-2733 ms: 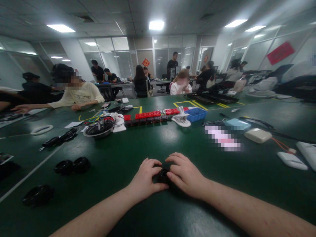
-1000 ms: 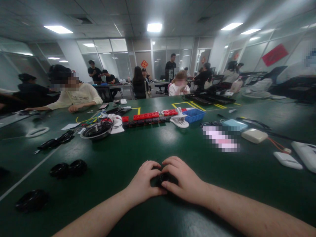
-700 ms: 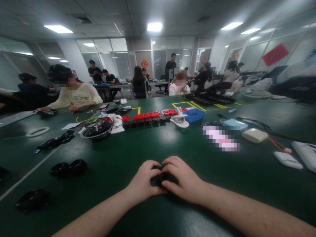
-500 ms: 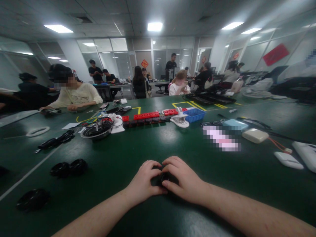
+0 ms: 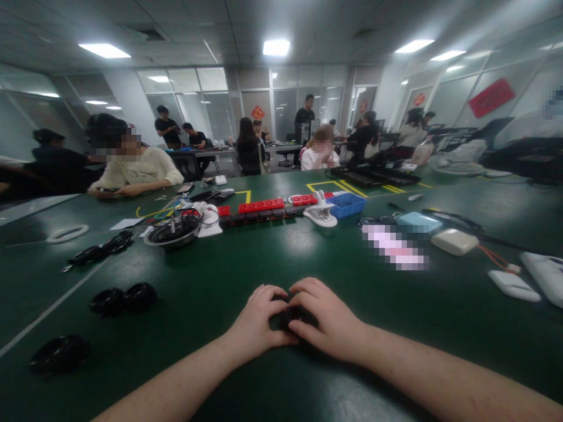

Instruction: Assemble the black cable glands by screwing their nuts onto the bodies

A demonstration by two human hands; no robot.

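My left hand (image 5: 259, 319) and my right hand (image 5: 328, 319) meet low over the green table, fingers curled round a small, dark, round bundle that looks like a black cable coil (image 5: 295, 315). Most of this coil is hidden under the fingers, the right ones covering more of it. Both thumbs press in from the near side, their tips close together. Off to the left lie two similar black coils (image 5: 141, 298) side by side, and another black coil (image 5: 59, 354) nearer the table's front.
Ahead stand a metal bowl (image 5: 171, 234) of dark cables, red and black blocks (image 5: 261, 206) in a row, a white clamp (image 5: 321, 211) and a blue bin (image 5: 347, 205). A cream power bank (image 5: 455, 241) and white cases lie right. Across the table sits a person (image 5: 136, 170).
My hands and the coil between them stay practically still. The person across the table on the left has drawn their hands back from the table toward their body.
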